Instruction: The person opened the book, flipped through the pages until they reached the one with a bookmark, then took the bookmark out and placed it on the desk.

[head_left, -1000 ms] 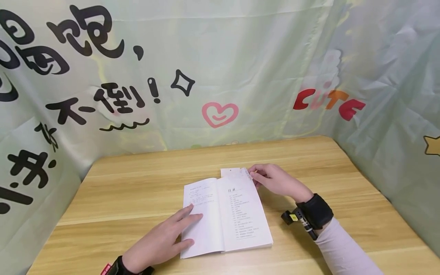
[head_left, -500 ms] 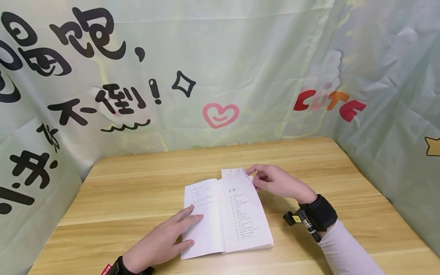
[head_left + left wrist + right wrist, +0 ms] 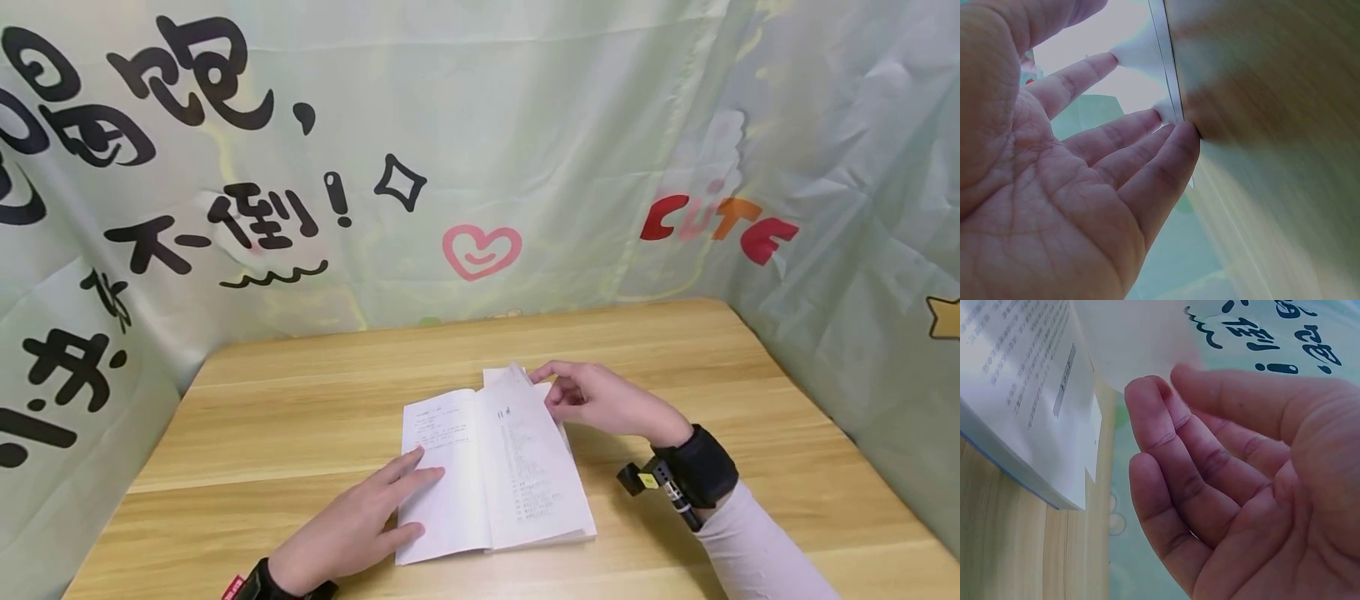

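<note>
An open book [image 3: 438, 525] lies on the table, printed on both visible pages. My left hand [image 3: 360, 517] rests on its left page with spread fingers; in the left wrist view those fingertips [image 3: 1179, 134] lie along the book's outer edge. At the upper right corner, my right hand [image 3: 600, 404] touches a thin page [image 3: 528, 450] whose corner is raised and bent leftward. The right wrist view has the thumb and bent fingers of that hand against the lifted page [image 3: 1135, 337], with more printed text beneath. A white card [image 3: 495, 377] with a small hole sticks out above the book.
The wooden table [image 3: 300, 408] runs back to a pale green cloth backdrop [image 3: 562, 167] with printed lettering, which also hangs at both sides. A black wrist strap with a small camera [image 3: 641, 477] sits on the right wrist.
The right page's upper corner has moved left and risen, showing the page beneath. My right index finger has shifted left with it, while my left hand stays put.
</note>
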{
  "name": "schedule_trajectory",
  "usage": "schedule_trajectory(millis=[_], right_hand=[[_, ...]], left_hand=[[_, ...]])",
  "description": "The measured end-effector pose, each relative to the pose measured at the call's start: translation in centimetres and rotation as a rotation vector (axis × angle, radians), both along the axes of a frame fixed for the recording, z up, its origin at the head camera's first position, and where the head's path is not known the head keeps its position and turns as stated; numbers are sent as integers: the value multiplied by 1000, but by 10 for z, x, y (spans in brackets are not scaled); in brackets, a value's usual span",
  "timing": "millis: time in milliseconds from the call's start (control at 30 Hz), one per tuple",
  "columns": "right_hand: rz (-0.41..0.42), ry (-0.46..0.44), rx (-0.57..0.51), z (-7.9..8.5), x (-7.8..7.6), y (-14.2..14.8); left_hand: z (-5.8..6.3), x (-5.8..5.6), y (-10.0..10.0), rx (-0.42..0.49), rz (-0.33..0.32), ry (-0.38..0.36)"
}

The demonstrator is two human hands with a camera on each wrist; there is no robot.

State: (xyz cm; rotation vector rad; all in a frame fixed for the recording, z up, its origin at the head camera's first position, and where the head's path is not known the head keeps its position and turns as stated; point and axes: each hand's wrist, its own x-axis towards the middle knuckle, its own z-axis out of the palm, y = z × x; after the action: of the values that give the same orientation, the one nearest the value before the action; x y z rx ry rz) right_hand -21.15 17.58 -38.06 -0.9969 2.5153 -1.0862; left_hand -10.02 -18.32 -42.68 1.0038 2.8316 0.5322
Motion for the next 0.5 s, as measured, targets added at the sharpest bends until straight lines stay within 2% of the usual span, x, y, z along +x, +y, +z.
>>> schedule_trajectory(millis=[233,500], right_hand=[[24,-31,-16,1,2,-9],[38,-5,-2,1,9,-15]], left_hand=[[2,1,-2,10,5,-23],[-1,-3,1,-3,8,-35]])
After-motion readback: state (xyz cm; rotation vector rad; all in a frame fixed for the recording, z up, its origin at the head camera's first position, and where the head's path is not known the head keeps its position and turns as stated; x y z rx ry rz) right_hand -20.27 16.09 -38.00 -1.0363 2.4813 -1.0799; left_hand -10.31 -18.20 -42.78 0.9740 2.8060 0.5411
